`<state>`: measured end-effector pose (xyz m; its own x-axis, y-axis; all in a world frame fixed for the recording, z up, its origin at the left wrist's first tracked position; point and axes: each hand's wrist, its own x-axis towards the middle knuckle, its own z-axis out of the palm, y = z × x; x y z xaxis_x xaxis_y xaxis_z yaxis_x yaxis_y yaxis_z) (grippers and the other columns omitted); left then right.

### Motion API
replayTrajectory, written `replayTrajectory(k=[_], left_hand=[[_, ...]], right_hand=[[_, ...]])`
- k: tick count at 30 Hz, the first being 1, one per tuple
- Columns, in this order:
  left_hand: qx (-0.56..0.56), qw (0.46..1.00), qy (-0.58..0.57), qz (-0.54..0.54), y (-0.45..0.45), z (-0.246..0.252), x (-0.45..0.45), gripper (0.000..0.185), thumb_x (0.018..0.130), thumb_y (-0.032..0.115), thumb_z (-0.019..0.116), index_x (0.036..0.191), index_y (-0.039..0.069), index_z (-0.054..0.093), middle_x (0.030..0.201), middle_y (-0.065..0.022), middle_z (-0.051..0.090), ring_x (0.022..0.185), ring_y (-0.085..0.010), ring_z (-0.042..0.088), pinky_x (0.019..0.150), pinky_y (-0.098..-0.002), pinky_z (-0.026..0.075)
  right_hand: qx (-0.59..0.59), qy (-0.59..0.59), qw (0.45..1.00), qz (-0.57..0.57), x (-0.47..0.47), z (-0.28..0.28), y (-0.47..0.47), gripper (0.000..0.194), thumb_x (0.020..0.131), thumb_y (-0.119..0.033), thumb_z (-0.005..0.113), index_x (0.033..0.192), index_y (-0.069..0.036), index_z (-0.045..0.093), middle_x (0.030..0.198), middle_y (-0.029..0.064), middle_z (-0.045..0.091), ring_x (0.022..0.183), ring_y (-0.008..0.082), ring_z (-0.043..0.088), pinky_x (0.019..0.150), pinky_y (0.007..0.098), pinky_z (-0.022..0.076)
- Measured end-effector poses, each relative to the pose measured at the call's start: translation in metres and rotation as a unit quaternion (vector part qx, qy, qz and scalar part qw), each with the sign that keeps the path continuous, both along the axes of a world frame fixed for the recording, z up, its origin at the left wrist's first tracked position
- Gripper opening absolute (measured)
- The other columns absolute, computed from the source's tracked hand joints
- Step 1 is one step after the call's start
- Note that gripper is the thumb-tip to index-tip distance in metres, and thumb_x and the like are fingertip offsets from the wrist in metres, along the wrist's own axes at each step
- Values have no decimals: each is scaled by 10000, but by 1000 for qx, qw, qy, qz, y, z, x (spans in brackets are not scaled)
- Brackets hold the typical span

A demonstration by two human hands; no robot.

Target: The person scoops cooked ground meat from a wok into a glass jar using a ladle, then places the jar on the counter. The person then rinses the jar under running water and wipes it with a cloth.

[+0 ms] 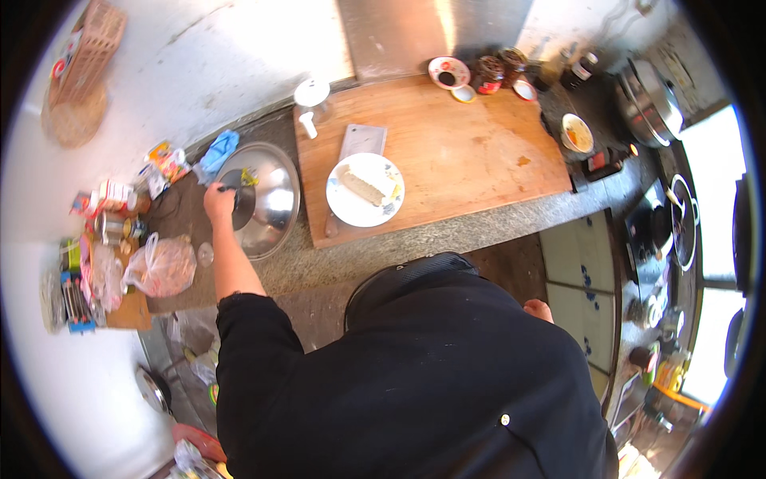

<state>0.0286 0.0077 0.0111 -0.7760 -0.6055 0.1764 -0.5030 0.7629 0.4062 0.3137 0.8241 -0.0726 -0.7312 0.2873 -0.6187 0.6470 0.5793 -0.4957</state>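
My left hand (219,203) is closed around the black knob (225,189) of a large domed steel lid (278,197). The lid sits on the stone counter, left of a wooden cutting board (455,143). On the board's left part, a white plate (341,209) holds a long pale block of food (365,185). A cleaver lies beneath the plate; its blade (364,138) shows behind and its wooden handle (331,225) in front. My right hand (538,310) hangs beside my body, mostly hidden by my black top, with its fingers not clearly seen.
A white-lidded jar (312,93) stands at the board's back left. Sauce jars (489,75) and a patterned bowl (449,73) line its back right. A bottle (607,161) lies beside another bowl (577,133). Left are a blue cloth (220,152) and a filled plastic bag (161,266).
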Motion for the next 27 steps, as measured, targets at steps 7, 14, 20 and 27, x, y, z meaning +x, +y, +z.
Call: replayTrajectory(k=[7,14,20,27], left_hand=[[2,996,-24,-81,-17,-34,-13,503,714,248,733,1139,-6,642,1143,-220,639,1069,-364,604,941,-413,464],[-93,971,-219,32,6,-21,-37,638,730,394,698,1290,124,554,1254,-195,582,1140,-391,555,967,-469,439],[-308,951,-17,26,97,23,-71,593,764,372,681,1305,181,530,1253,-162,563,1130,-405,538,969,-487,421],[-84,903,200,-371,356,42,-115,527,772,12,653,1276,-2,501,1270,-192,538,1194,-363,490,1037,-479,349]], right_hand=[[116,31,990,72,35,-46,21,206,820,-221,649,956,-73,694,764,74,685,693,210,664,666,354,539],[96,-79,992,3,49,-28,21,306,803,-261,626,1068,-118,687,1005,113,696,953,281,656,862,396,509],[72,-59,995,-31,72,-63,42,331,800,-306,615,1046,-99,694,1036,119,689,1017,299,632,908,399,484],[30,-60,978,-199,103,-40,85,308,794,-267,626,1047,-105,692,1030,131,689,1009,288,641,880,394,500]])
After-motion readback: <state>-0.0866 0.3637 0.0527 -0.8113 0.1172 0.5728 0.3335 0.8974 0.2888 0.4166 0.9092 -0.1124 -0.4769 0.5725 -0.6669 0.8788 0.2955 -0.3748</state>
